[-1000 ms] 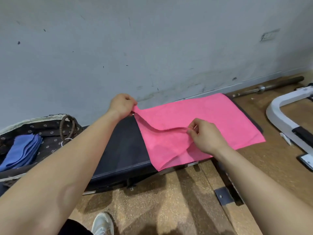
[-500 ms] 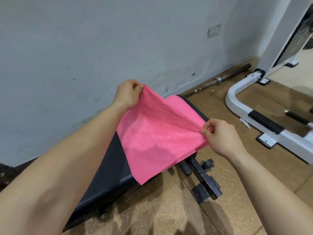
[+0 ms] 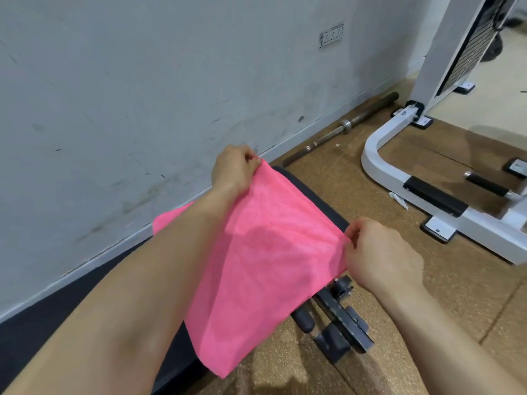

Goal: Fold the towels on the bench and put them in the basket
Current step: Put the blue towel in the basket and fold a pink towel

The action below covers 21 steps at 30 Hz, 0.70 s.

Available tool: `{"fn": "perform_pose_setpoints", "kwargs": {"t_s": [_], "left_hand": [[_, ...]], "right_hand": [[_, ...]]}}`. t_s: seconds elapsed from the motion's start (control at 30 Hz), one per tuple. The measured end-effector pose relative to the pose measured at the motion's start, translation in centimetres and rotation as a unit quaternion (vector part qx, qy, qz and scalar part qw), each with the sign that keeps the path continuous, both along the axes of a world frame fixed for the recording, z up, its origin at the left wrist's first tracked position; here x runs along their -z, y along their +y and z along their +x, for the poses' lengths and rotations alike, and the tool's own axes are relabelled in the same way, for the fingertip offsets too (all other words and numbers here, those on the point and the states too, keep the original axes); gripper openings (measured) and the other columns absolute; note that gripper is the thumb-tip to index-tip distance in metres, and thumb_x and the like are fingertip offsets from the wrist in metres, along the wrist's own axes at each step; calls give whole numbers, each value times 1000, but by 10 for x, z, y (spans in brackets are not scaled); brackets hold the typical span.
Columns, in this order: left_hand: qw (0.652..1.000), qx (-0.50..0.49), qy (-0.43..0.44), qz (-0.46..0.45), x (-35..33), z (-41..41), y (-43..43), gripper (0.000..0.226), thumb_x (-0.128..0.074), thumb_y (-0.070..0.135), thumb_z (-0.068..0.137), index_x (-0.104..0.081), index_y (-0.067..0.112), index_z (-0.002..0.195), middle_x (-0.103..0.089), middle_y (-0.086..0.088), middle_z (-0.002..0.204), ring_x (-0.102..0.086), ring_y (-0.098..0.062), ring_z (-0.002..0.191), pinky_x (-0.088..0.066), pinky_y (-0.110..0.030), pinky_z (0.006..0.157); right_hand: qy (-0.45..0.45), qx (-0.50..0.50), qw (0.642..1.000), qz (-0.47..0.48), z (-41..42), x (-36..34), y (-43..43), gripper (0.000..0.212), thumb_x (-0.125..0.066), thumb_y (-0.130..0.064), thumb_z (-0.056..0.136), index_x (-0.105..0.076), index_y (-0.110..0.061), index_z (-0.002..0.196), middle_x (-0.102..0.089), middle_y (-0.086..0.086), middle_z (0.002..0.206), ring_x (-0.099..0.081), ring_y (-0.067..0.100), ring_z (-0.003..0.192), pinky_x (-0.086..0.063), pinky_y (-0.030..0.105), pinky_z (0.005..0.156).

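The person holds a pink towel (image 3: 271, 252) lifted and pulled taut between both hands, which looks like the start of a fold: with two corners of one edge held, that edge can be carried across to meet the opposite one. The left hand (image 3: 236, 169) pinches the far corner between thumb and fingertips, close to the wall (image 3: 142, 95), while the right hand (image 3: 379, 252) pinches the near corner in the same way, out past the end of the bench (image 3: 57, 315). Holding the corners apart keeps the edge straight and the cloth free of wrinkles. The towel slopes down from this edge, passes under the left forearm, where a strip of pink shows on the pad, and its lowest corner hangs over the near side of the bench toward the floor. Judging from this, the fold is not yet made and the towel is still a single layer or nearly so. The basket is out of view, so its place cannot be told. Just below the right hand sits the bench's dark metal foot (image 3: 342, 317) with its rollers, which the hanging cloth could brush. A barbell (image 3: 342, 129) lies on the cork floor along the wall, and a white machine frame (image 3: 379, 172) stands to the right, well apart from the towel. Neither blocks the fold; the left forearm lying across the cloth is the only real obstruction.
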<state>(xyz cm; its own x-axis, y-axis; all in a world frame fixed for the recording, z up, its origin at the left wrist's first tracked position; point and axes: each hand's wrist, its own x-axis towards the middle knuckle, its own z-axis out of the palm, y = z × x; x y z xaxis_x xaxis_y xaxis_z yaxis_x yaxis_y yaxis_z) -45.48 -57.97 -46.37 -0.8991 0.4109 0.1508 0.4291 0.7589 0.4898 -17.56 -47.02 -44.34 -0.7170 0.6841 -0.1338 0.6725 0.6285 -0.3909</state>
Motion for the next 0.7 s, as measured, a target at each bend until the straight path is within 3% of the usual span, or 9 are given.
{"fn": "perform_pose_setpoints", "kwargs": {"t_s": [0.1,0.2,0.33,0.43,0.6,0.7], "left_hand": [[997,4,-71,-32,19,-6,3,15,-61,36,95,-64,23,101,-68,-6,113,-61,-27,107,-47,-34,89],[994,2,-110,-7,25,-10,4,18,-63,35,94,-63,21,105,-68,-7,115,-60,-28,111,-45,-33,93],[992,2,-103,66,17,-6,-1,14,-75,24,84,-63,26,90,-66,2,87,-65,-23,94,-51,-34,86],[993,23,-85,85,5,10,-9,17,-78,18,79,-64,26,86,-64,6,80,-63,-17,80,-52,-32,80],[985,79,-67,141,-28,63,-43,21,-79,8,76,-65,23,78,-62,14,71,-54,5,60,-39,-8,62],[975,103,-118,159,-40,104,-70,22,-79,6,78,-68,24,78,-61,19,58,-52,4,54,-42,-12,62]], "right_hand": [[-12,-10,1000,8,-1,1,-3,22,-52,-28,93,-56,-30,115,-59,-3,109,-58,22,96,-49,36,73],[-18,-17,999,23,-1,-1,-4,35,-51,-28,93,-51,-29,128,-55,-1,120,-56,24,109,-50,39,80],[-36,-33,999,23,-1,-6,-9,38,-51,-30,92,-50,-27,130,-54,0,123,-53,25,115,-49,42,88],[-19,-49,999,10,-4,-10,-14,38,-53,-31,91,-51,-27,128,-54,-1,121,-53,24,114,-49,43,94],[76,-105,990,-61,-11,-13,-27,42,-56,-31,93,-50,-27,135,-52,-2,131,-51,21,123,-46,45,104],[138,-148,976,-75,-15,-20,-37,51,-56,-26,95,-44,-28,144,-45,-3,143,-43,21,132,-40,41,109]]}}
